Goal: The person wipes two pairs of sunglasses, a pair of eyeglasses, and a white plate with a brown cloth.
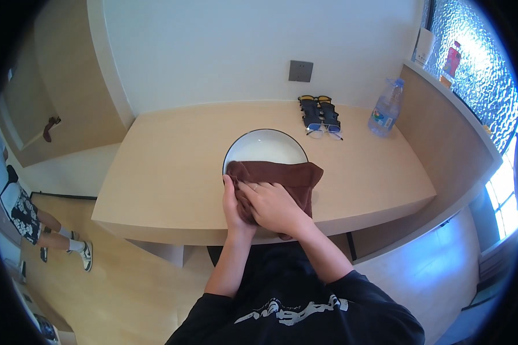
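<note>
A round white plate [265, 149] with a thin dark rim is on the pale wooden desk, close to its front edge. A brown cloth [288, 175] covers the plate's near half and hangs past its right side. My left hand [234, 208] grips the plate's near-left edge, thumb up along the rim; its other fingers are hidden beneath. My right hand [276, 204] presses the bunched cloth against the plate, with its fingers bent into the folds. Both hands are close together, and the cloth hides the plate's near rim.
Several pairs of glasses [321, 115] lie in a row at the back of the desk [167, 167]. A clear plastic bottle [387, 108] stands by the right partition [443, 121]. A wall socket [301, 71] is behind. At far left stands a person [26, 213] in patterned shorts.
</note>
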`<act>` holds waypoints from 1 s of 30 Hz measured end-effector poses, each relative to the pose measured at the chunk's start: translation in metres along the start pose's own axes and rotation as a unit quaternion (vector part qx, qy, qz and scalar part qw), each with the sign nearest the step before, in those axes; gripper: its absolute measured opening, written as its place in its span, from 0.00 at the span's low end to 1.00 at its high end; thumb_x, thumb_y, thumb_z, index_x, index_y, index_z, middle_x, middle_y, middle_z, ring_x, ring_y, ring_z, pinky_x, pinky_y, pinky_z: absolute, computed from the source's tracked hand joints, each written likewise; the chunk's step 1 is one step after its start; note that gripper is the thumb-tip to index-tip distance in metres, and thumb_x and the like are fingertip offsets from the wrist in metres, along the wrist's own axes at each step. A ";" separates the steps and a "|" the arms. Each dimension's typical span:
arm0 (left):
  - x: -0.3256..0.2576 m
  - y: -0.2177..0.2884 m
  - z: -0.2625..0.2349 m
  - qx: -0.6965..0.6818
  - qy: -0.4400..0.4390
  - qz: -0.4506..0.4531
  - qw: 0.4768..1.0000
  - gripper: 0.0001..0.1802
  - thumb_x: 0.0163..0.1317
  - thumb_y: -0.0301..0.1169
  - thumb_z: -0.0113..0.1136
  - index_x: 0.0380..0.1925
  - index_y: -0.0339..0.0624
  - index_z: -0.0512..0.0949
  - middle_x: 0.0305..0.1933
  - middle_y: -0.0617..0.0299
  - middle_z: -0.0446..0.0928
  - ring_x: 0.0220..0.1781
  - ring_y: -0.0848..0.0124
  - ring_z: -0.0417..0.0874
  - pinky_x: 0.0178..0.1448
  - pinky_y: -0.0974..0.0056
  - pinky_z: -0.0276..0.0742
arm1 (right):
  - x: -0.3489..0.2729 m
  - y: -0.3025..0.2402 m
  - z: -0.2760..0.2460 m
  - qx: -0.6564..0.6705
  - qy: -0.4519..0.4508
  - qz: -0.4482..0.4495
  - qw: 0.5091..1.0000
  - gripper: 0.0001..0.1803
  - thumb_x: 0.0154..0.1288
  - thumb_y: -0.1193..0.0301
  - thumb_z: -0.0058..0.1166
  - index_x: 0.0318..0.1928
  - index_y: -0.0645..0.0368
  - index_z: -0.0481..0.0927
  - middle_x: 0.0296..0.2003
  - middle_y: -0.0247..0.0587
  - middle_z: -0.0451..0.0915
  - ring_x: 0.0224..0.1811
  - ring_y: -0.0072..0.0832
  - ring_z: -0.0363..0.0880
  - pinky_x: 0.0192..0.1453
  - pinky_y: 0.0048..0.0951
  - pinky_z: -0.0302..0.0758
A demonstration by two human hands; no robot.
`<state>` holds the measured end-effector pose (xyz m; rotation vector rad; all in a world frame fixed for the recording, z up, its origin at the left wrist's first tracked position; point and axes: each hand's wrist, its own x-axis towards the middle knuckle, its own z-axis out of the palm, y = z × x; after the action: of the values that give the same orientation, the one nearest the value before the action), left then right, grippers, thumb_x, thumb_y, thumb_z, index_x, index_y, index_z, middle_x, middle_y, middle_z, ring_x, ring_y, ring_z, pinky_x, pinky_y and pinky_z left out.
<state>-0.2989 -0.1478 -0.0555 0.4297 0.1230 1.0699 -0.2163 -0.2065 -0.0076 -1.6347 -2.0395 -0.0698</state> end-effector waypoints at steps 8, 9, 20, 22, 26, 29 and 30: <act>-0.002 0.002 0.010 0.055 0.033 0.035 0.997 0.30 0.68 0.51 0.39 0.55 0.34 0.66 0.55 0.54 0.71 0.56 0.63 0.73 0.59 0.60 0.69 | -0.021 0.004 -0.022 -0.119 0.026 0.072 0.990 0.24 0.53 0.75 0.44 0.54 0.63 0.69 0.44 0.43 0.77 0.44 0.38 0.75 0.43 0.38 0.70; -0.003 0.000 0.016 0.082 0.017 0.050 0.995 0.30 0.68 0.51 0.39 0.56 0.35 0.65 0.55 0.54 0.71 0.55 0.63 0.73 0.59 0.60 0.68 | -0.014 0.013 -0.021 -0.161 0.081 0.120 0.976 0.23 0.53 0.75 0.44 0.53 0.63 0.68 0.43 0.43 0.77 0.43 0.38 0.75 0.41 0.39 0.70; -0.005 0.004 0.009 0.025 0.060 0.007 0.998 0.26 0.66 0.55 0.40 0.34 0.43 0.74 0.32 0.61 0.77 0.37 0.69 0.77 0.44 0.64 0.73 | -0.014 -0.001 -0.015 -0.023 -0.036 -0.065 0.997 0.18 0.54 0.71 0.48 0.47 0.62 0.72 0.40 0.43 0.78 0.41 0.39 0.76 0.43 0.38 0.68; -0.006 0.009 0.009 0.060 0.032 -0.028 0.997 0.31 0.66 0.56 0.38 0.22 0.41 0.73 0.27 0.57 0.76 0.33 0.68 0.76 0.41 0.65 0.72 | -0.026 -0.004 -0.028 -0.022 -0.112 -0.028 0.993 0.19 0.52 0.72 0.51 0.47 0.62 0.73 0.43 0.43 0.78 0.42 0.40 0.75 0.46 0.39 0.67; -0.008 0.007 0.025 0.043 0.115 -0.002 0.992 0.29 0.66 0.55 0.40 0.43 0.36 0.71 0.40 0.55 0.76 0.40 0.67 0.76 0.45 0.64 0.72 | -0.048 0.009 -0.028 -0.013 0.011 -0.063 0.998 0.23 0.45 0.79 0.52 0.47 0.58 0.75 0.38 0.39 0.80 0.39 0.36 0.75 0.47 0.36 0.66; -0.003 0.003 0.014 0.080 0.109 0.037 0.990 0.30 0.67 0.53 0.42 0.52 0.35 0.65 0.45 0.56 0.74 0.44 0.66 0.75 0.47 0.63 0.73 | -0.049 0.026 -0.021 -0.059 0.045 -0.051 0.996 0.16 0.46 0.78 0.52 0.39 0.57 0.78 0.33 0.33 0.81 0.37 0.31 0.76 0.43 0.32 0.66; -0.002 0.005 0.009 0.074 0.093 0.023 0.993 0.27 0.67 0.49 0.44 0.53 0.36 0.64 0.47 0.56 0.72 0.45 0.66 0.75 0.48 0.63 0.73 | -0.047 0.027 -0.018 -0.044 0.068 -0.055 0.995 0.14 0.43 0.80 0.51 0.35 0.57 0.78 0.32 0.32 0.81 0.35 0.30 0.75 0.42 0.31 0.66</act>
<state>-0.3012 -0.1502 -0.0451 0.4678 0.3620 1.1498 -0.1788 -0.2474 -0.0194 -1.5242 -2.0456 -0.3061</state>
